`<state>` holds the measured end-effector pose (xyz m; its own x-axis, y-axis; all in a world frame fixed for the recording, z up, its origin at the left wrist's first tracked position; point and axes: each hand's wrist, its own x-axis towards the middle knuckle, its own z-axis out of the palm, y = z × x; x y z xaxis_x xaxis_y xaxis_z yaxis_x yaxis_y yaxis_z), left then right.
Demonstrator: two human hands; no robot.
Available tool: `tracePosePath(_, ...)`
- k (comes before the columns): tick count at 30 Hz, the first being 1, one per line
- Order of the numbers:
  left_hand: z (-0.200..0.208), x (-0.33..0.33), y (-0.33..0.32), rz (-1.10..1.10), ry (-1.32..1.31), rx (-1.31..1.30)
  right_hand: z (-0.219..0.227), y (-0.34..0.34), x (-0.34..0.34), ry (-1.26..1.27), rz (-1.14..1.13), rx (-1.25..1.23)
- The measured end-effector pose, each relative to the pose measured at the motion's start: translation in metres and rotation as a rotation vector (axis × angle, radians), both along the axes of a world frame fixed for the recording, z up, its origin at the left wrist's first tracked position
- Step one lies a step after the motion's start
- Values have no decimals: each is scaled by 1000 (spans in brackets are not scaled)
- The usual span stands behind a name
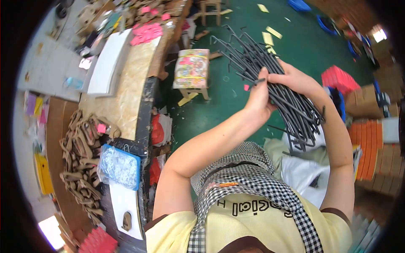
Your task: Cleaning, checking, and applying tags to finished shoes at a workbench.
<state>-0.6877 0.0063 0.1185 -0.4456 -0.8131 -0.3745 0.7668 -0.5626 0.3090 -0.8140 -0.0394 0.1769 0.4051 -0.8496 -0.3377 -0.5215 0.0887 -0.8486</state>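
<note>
A thick bundle of thin dark metal rods (293, 109), several with bent, hook-like ends, is held up in front of me over the floor. My left hand (260, 96) is closed round the bundle from the left, its thumb on top and its other fingers hidden beneath. From the right, my right hand (295, 79) grips it near the middle, thumb laid across the rods close to my left thumb. The rods lie slanted, with uneven ends fanning out at the top and below my hands.
To the left, a workbench (122, 101) carries stacked white sheets (107, 63), a heap of brown cut pieces (82, 156) and a blue tray (137, 168). A padded stool (192, 69) stands ahead on the green floor. Cardboard boxes (363, 101) and orange stacks (365, 143) are at right.
</note>
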Motion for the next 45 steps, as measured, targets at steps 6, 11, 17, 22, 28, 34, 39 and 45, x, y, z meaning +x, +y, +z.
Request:
tracePosePath(6,3,154,-141,312,-71,-38,-9,-179,173,-129,344,-46)
tracePosePath(11,19,268,-260,549,-168,-48,7,-309,303,-102,597,-27)
tracePosePath(17,41,371,-396,690,-391,-52,10,-466,422,-146,737,-37)
tracePosePath(22,50,438,-517,738,-379,-77,14,-583,491,-157,706,-1)
tracePosePath(28,11,526,-650,837,-506,-50,-15,-714,574,-233,816,50)
tracePosePath(34,-61,602,-761,953,-612,-39,-99,-831,658,-513,942,-316)
tracePosePath(39,-191,640,-798,1153,-702,-23,-227,-873,704,-697,942,-371)
tracePosePath(45,-307,607,-825,1045,-901,468,-353,-914,684,-215,988,-332)
